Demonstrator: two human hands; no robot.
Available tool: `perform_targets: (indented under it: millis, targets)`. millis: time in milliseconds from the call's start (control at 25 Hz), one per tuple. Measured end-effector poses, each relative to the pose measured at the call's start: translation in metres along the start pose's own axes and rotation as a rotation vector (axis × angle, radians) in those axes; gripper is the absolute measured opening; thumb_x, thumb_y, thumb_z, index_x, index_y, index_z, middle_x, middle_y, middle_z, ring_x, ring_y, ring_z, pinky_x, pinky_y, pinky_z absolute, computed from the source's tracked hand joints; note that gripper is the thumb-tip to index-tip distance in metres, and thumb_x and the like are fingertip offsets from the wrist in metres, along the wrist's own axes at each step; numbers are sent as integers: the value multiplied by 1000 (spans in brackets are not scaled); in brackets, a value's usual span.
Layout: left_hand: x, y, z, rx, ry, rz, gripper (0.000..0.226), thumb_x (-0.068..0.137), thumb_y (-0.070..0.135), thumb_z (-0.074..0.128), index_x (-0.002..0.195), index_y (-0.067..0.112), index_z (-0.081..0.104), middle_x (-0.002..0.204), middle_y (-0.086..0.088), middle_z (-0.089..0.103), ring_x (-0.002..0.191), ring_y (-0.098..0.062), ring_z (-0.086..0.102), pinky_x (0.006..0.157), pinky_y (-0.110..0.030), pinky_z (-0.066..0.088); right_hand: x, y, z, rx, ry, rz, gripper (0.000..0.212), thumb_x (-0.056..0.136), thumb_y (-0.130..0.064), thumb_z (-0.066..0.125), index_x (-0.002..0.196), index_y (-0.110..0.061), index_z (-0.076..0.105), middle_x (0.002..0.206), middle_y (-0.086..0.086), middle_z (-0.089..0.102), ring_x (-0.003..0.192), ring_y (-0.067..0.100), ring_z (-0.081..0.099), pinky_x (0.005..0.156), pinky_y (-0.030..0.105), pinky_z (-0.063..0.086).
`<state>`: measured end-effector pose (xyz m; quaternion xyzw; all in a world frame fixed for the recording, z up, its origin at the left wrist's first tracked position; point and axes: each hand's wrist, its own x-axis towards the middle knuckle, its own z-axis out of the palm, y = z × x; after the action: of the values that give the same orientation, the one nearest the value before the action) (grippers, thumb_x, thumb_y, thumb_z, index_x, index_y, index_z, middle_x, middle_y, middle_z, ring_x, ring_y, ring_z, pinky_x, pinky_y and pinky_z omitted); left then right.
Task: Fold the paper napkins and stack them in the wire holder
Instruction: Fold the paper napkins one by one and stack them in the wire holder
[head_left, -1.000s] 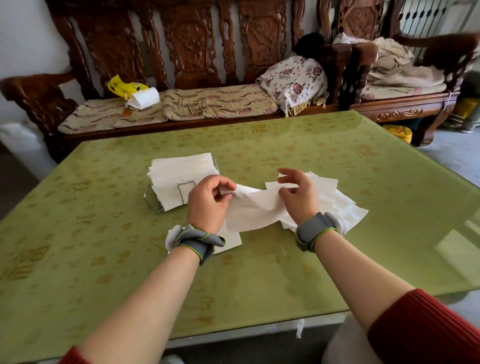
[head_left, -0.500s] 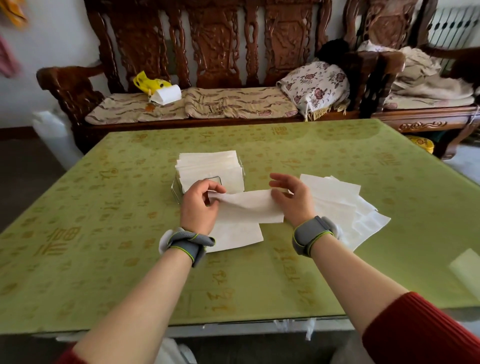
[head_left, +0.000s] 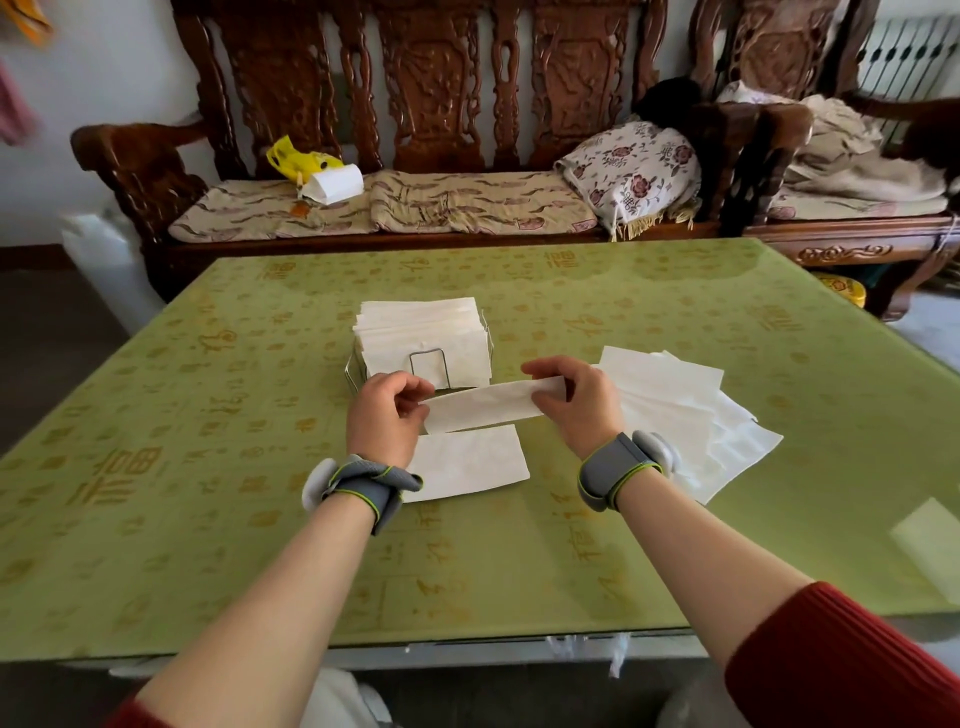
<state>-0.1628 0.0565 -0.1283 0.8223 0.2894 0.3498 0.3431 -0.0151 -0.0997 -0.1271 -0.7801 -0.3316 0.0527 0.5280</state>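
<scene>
A white paper napkin (head_left: 488, 407) is stretched flat as a narrow folded strip above the table. My left hand (head_left: 387, 415) pinches its left end and my right hand (head_left: 571, 402) pinches its right end. Below it a folded napkin (head_left: 467, 462) lies flat on the table. Just behind my hands the wire holder (head_left: 354, 371) stands with a stack of folded napkins (head_left: 423, 332) in it. A loose pile of unfolded napkins (head_left: 685, 415) lies to the right, partly hidden by my right wrist.
The green patterned table (head_left: 208, 493) spreads wide around the napkins. A carved wooden bench (head_left: 415, 156) with cushions stands behind the far edge, with a yellow bag and a white packet (head_left: 332, 182) on it. A wooden armchair (head_left: 831, 156) is at the back right.
The napkin between my hands has gone from a wide, crumpled sheet to a narrow, flat strip. The view has shifted, so holder and hands sit nearer the middle.
</scene>
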Motion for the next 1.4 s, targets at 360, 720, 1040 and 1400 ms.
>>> perform_targets:
  millis: [360,720,1040,1400]
  targets:
    - [-4,0,1,157,-75,-18,21,76,7,70,96,12,67,97,-4,56,86,-21,53,76,-26,38,-1,-15,2,15,-33,-88,26,80,-10,66,82,-35,68,91,-8,69,89,13,61,82,30,50]
    - [-2,-18,-8,-86,-34,-233,37,94,21,51,124,-1,51,116,-15,62,109,-29,57,88,-35,43,3,-9,13,-117,-75,28,13,77,-34,76,83,-28,66,101,-1,52,93,13,48,84,26,40]
    - [-16,-41,5,111,-104,-326,23,84,14,62,106,10,57,100,-8,66,92,-28,61,76,-32,47,4,5,39,-203,-152,218,19,82,-21,66,100,-26,63,79,-4,57,77,17,55,60,23,42]
    - [-13,-44,7,415,-131,-137,24,83,14,63,106,14,58,100,-6,64,96,-27,58,74,-29,39,0,22,50,-466,-229,123,21,83,-21,58,103,-27,65,94,-2,55,89,19,56,76,26,44]
